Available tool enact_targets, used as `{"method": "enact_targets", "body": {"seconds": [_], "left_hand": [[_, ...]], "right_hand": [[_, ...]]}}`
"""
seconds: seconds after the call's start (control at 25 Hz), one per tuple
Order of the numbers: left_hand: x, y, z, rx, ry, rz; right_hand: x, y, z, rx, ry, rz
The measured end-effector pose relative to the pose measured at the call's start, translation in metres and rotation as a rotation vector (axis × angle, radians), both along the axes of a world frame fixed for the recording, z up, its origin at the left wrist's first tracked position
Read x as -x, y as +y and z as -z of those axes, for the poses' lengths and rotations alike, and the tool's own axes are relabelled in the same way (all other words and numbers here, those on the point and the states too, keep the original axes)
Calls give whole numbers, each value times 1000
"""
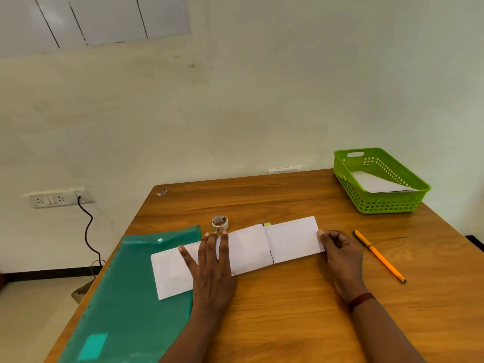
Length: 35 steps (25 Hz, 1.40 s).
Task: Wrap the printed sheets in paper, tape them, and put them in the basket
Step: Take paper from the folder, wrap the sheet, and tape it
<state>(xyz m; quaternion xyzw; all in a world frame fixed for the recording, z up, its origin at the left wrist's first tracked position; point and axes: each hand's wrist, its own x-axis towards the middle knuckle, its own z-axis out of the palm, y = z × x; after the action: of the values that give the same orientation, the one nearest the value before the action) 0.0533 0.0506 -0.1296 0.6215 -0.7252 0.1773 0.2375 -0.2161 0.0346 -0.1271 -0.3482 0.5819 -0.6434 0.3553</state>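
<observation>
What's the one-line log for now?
left hand: flat on white paper | right hand: pinching paper's right edge | tape roll: untouched | green basket: sheet inside

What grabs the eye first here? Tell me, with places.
A long folded white paper lies midway across the wooden table, the left grip pressing flat on it, the right grip pinching its right end. A bright green basket holding a white sheet sits at the far right corner; a teal plastic folder lies along the left side.
</observation>
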Motion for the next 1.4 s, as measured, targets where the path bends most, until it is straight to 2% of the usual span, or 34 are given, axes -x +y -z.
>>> {"method": "enact_targets", "body": {"seconds": [0.24, 0.4, 0.68, 0.92, 1.2, 1.4], "left_hand": [[2, -2, 0, -41, -23, 21], [3, -3, -3, -91, -77, 32], [34, -3, -16, -102, -77, 78], [53, 1, -18, -113, -43, 109], [72, -1, -25, -91, 107, 132], [89, -3, -42, -60, 252, 34]], "right_hand": [[0, 6, -3, 64, -88, -153], [-4, 13, -9, 121, -54, -278], [-10, 22, -15, 93, 25, -386], [-16, 31, -19, 94, -55, -437], [-21, 30, -31, 155, 74, -438], [-26, 19, -60, 195, 146, -378]]}}
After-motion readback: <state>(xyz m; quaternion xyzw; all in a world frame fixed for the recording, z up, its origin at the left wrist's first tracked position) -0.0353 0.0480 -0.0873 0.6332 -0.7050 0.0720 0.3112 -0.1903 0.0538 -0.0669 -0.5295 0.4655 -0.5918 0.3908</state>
